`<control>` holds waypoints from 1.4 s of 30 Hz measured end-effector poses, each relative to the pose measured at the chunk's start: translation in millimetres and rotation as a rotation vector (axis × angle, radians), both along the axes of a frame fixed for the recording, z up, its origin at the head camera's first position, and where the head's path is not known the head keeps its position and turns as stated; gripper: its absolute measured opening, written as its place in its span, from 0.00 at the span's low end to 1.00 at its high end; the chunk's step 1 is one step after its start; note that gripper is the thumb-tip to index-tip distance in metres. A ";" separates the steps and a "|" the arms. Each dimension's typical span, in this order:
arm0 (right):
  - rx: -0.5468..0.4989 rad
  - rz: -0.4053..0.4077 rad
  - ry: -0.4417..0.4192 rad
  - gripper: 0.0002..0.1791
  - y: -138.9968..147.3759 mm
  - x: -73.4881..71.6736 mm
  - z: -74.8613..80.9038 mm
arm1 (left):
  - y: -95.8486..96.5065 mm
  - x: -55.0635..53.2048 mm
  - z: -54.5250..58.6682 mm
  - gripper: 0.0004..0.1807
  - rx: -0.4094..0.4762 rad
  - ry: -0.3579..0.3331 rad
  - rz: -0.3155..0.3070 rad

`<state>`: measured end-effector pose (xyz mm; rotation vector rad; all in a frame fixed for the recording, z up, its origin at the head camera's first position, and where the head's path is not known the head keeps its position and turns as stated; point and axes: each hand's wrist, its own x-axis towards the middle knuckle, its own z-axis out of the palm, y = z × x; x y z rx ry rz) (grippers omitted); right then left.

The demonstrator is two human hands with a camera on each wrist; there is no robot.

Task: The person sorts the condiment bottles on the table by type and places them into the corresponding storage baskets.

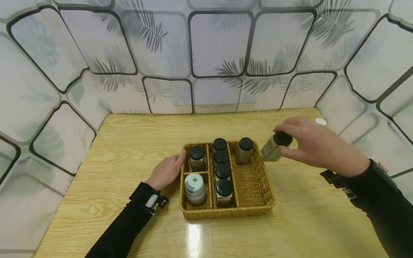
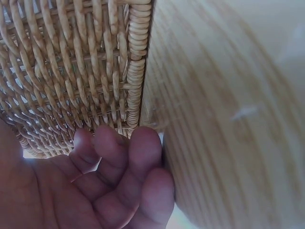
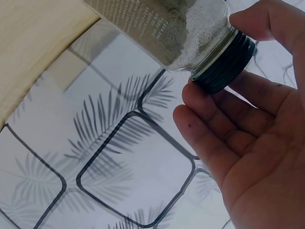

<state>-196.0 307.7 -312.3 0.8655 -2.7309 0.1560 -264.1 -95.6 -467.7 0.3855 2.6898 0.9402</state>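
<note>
My right hand (image 1: 309, 145) pinches the black lid of a clear spice jar (image 1: 272, 149), tilted just beyond the basket's right side. Greyish powder and printed text show through its glass in the right wrist view. Against the left side of the divided wicker basket (image 1: 226, 212) rests my left hand (image 1: 166, 171), fingers loosely bent at the lower edge in the left wrist view. Inside, several black-lidded jars (image 1: 224, 191) line the middle compartment. One black-lidded jar (image 1: 197, 157) stands back left, a pale-lidded jar (image 1: 195, 189) front left, and another black-lidded jar (image 1: 244, 150) at the back of the right compartment.
The basket stands on a light wood table (image 1: 142, 136). A white round lid (image 1: 320, 121) shows behind my right hand near the back right corner, its lower part hidden. Patterned white cloth (image 1: 219, 46) hangs behind and along both sides.
</note>
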 end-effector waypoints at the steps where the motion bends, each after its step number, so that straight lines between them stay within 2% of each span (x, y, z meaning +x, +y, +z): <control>1: 0.001 0.010 0.007 0.23 -2.2 0.6 0.0 | -0.1 -0.1 -0.1 0.44 -0.002 0.002 0.000; 10: -0.005 0.060 0.019 0.23 -18.1 2.2 -4.3 | -0.9 1.4 -0.4 0.38 0.010 -0.002 -0.002; 17: -0.014 0.112 0.033 0.22 -27.5 -1.6 -12.5 | -0.8 2.2 -0.8 0.39 0.019 -0.008 0.007; 31: 0.000 0.121 0.002 0.22 -39.1 -3.4 -29.7 | 0.6 0.2 -4.4 0.39 0.011 0.007 0.005; 42: 0.007 0.138 0.007 0.23 -45.7 -7.8 -52.2 | 0.0 0.4 -1.8 0.39 0.003 0.011 0.017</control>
